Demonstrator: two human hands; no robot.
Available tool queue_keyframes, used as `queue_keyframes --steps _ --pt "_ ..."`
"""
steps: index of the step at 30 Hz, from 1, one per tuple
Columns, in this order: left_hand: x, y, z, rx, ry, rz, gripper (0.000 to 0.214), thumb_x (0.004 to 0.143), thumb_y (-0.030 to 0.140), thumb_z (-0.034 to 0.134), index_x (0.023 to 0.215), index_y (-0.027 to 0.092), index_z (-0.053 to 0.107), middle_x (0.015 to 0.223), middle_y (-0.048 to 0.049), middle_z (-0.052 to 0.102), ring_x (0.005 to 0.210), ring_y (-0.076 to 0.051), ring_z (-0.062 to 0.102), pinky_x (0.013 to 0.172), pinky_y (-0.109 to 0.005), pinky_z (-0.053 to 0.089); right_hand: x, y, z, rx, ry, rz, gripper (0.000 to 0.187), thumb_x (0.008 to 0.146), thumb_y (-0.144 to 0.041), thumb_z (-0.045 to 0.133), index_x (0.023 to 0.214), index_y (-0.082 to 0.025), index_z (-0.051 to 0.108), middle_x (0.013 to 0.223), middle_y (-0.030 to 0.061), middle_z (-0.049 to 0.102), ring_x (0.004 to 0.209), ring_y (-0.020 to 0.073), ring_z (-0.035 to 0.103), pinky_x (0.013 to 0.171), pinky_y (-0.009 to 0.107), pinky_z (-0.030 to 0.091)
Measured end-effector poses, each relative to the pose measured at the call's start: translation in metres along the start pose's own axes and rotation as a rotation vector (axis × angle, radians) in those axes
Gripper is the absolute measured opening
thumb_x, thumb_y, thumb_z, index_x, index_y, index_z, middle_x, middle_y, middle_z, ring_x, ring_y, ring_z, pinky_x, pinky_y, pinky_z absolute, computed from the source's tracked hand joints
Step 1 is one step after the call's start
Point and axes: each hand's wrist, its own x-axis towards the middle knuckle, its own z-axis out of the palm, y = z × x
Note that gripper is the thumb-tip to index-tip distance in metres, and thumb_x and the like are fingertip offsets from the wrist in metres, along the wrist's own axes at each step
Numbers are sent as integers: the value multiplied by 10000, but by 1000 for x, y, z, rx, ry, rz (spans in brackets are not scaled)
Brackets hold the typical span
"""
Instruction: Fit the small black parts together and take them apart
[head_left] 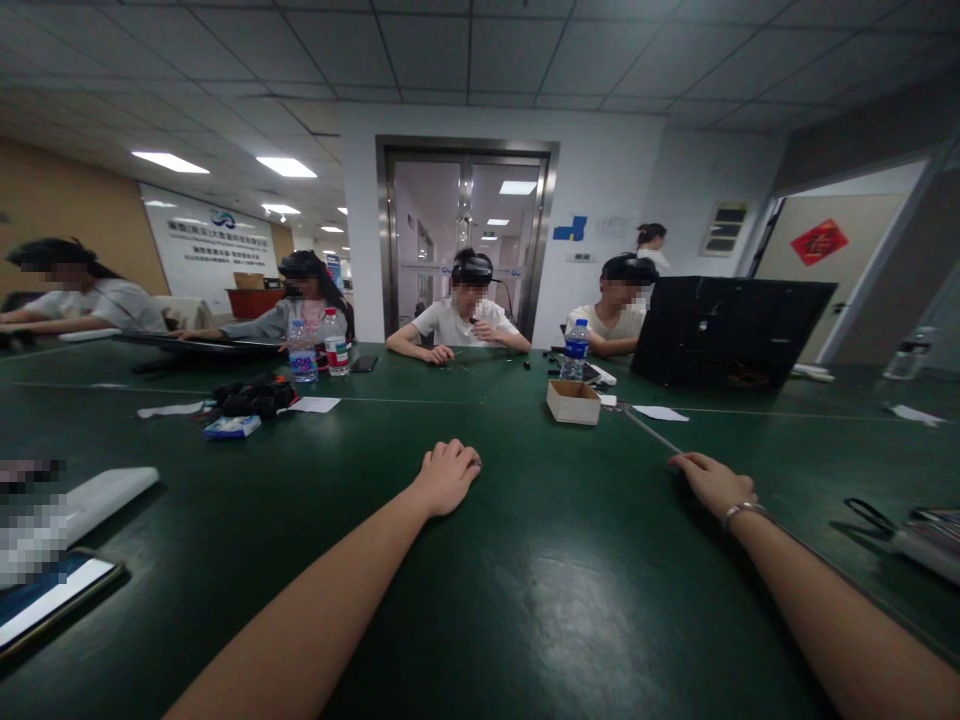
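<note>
My right hand is closed around a long, thin grey rod low over the green table. The rod's far end lies near a small open box, and a thin line like its other end runs back along my forearm. A bracelet circles that wrist. Near the middle of the table rests my left hand, its fingers curled under and closed. Whatever is beneath those fingers, if anything, is hidden.
Beyond the box stand a water bottle and a large black monitor. Bottles and a dark bundle sit far left. A phone lies near left. Several people sit around the table.
</note>
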Motion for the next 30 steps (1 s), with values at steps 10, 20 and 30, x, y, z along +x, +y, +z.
queue_keyframes --steps 10,20,30 --pt "-1 2 -2 -58 26 -8 367 833 457 307 1045 266 538 1075 -72 489 1001 -264 417 856 -427 321 -19 -28 -22 -172 -192 123 303 759 -330 387 793 -252 678 984 123 630 1001 379 466 741 513 351" --pt "11 -8 6 -256 142 -135 324 808 470 370 897 236 577 961 -61 515 890 -230 450 813 -375 333 -45 -79 -31 -183 168 -167 379 825 -356 341 1050 -201 603 1055 158 564 974 348 457 750 511 343" --pt "25 -22 5 -1001 371 -204 156 842 307 363 831 185 459 712 5 469 696 -114 479 709 -226 390 -160 -231 68 456 -732 -780 311 722 -313 581 1005 -192 534 720 -14 544 619 111 476 583 240 375"
